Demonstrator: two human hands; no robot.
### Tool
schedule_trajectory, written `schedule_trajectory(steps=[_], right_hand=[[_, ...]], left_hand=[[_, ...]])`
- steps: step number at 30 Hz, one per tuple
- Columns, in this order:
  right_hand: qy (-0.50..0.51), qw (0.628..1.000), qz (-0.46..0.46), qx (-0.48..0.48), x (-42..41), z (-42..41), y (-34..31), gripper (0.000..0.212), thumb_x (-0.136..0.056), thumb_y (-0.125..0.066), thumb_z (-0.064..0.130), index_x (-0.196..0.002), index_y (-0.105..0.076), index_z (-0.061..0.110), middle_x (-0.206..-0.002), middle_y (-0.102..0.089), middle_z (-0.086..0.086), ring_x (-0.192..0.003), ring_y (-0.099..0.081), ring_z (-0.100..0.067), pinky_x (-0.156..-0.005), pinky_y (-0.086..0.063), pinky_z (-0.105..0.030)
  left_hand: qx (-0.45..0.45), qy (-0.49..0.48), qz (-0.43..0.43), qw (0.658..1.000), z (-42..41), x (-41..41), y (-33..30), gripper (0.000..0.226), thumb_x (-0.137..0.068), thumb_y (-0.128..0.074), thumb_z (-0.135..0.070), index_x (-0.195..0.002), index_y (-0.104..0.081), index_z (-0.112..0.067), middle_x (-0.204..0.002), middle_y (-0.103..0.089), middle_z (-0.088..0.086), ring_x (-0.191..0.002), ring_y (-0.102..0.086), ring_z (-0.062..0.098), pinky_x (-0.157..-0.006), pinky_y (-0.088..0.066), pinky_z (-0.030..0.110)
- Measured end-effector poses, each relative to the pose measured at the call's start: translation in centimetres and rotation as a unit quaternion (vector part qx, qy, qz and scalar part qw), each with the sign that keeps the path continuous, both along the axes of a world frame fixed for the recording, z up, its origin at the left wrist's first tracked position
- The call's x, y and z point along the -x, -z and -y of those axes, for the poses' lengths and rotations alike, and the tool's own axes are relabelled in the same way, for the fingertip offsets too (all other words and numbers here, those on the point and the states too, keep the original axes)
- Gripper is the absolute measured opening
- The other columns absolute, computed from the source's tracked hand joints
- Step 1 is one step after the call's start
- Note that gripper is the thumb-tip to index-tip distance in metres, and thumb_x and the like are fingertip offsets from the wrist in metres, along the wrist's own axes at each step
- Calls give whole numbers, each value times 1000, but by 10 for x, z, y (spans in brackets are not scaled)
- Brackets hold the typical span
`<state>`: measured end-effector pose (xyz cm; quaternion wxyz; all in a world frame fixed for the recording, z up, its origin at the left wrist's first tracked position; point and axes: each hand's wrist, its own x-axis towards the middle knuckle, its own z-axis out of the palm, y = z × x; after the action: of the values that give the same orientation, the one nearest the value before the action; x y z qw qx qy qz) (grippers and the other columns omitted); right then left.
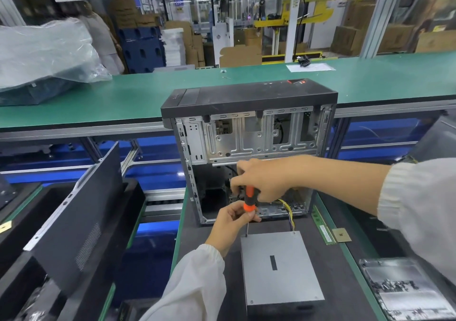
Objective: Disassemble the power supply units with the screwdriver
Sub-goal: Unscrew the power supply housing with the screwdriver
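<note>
— Fingers first: what are yours doing?

— Your left hand (235,218) has its fingers (248,216) curled round the lower part of the screwdriver (249,201), pinching the orange-and-black handle. Your right hand (265,178) wraps the top of that same handle from above, so both hands grip one tool.

— And where does the tool point?

— You hold it nearly upright. Its thin shaft drops below your left hand, and the tip meets the far left corner of the power supply unit (280,267).

— Where is that unit lying?

— It lies flat on the dark mat of the tabletop (204,232), straight in front of you, its grey lid up with a small black mark in the middle. A bundle of yellow and black wires (287,208) runs from its far edge into the computer case (249,133).

— How does the case stand?

— You have it just beyond the unit, open side toward you, bare metal frame showing, black front panel on top.

— Anything else nearby?

— To your right lie a green memory stick (322,227) and a small square chip (341,235), touching or nearly so. Nearer you on the right sits a metal tray (404,288) holding loose screws. To your left a black side panel (79,217) leans tilted. Across the green bench, a clear plastic bag (44,51) is heaped.
</note>
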<state>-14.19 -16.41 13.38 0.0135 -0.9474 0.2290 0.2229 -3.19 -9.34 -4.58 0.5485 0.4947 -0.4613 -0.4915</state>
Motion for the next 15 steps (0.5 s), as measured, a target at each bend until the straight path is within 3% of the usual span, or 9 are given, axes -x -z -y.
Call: schedule_trajectory(steps=[2, 4, 6, 8, 9, 10, 12, 15], right_hand=[[22, 999, 15, -21, 0, 2, -6, 52, -86, -64, 45, -129, -43, 26, -110, -40, -3, -91, -51, -22, -70, -45, -33], [44, 995, 65, 56, -3, -3, -4, 56, -85, -51, 66, -102, -54, 12, -82, -48, 1, -64, -49, -15, -54, -39, -29], [44, 989, 70, 125, -5, -2, 0, 54, -92, -43, 60, -80, -48, 8, -71, -46, 1, -57, -44, -16, -47, -32, -27], [10, 997, 58, 55, -6, -1, 0, 28, -96, -52, 39, -100, -52, 12, -87, -45, -2, -71, -47, -21, -52, -33, -28], [6, 999, 42, -10, -5, 1, -3, 24, -92, -57, 29, -112, -49, 18, -98, -43, -2, -79, -50, -22, -56, -38, -28], [9, 998, 26, -64, -4, 3, -7, 36, -88, -63, 26, -119, -46, 25, -106, -41, -2, -84, -52, -22, -61, -43, -28], [34, 996, 40, -71, -4, 3, -10, 47, -82, -68, 44, -119, -46, 26, -105, -49, 0, -82, -59, -21, -67, -52, -33], [43, 994, 76, 67, -8, -4, -1, 56, -85, -48, 68, -84, -52, 12, -67, -55, -1, -55, -58, -20, -52, -48, -31]], left_hand=[[2, -2, -15, 1000, 1, -1, 1, 11, -93, -62, -11, -102, -69, -11, -89, -74, 8, -93, -70, 22, -85, -52, 20], [-4, 0, -13, 1000, 1, -1, 2, 12, -93, -62, -12, -103, -69, -12, -90, -74, 8, -96, -70, 23, -89, -52, 24], [-12, 6, -6, 1000, 1, -2, 3, 11, -93, -62, -16, -102, -68, -13, -90, -75, 7, -97, -69, 22, -88, -50, 22], [-12, 16, -9, 1000, 2, -3, 3, 10, -93, -63, -15, -101, -68, -12, -88, -74, 6, -96, -69, 22, -90, -50, 24], [-9, 20, -11, 1000, 2, -4, 2, 9, -93, -63, -15, -100, -69, -12, -87, -74, 5, -96, -69, 22, -92, -50, 27], [-5, 23, -13, 1000, 3, -4, 1, 9, -93, -63, -15, -98, -70, -13, -87, -73, 5, -95, -69, 23, -94, -50, 31], [10, 30, -24, 999, 3, -4, 0, 8, -92, -64, -14, -95, -72, -16, -86, -72, 5, -94, -68, 23, -96, -51, 37], [8, 24, -28, 999, 4, -5, 0, 7, -92, -63, -11, -94, -70, -11, -85, -71, 5, -92, -68, 24, -99, -49, 43]])
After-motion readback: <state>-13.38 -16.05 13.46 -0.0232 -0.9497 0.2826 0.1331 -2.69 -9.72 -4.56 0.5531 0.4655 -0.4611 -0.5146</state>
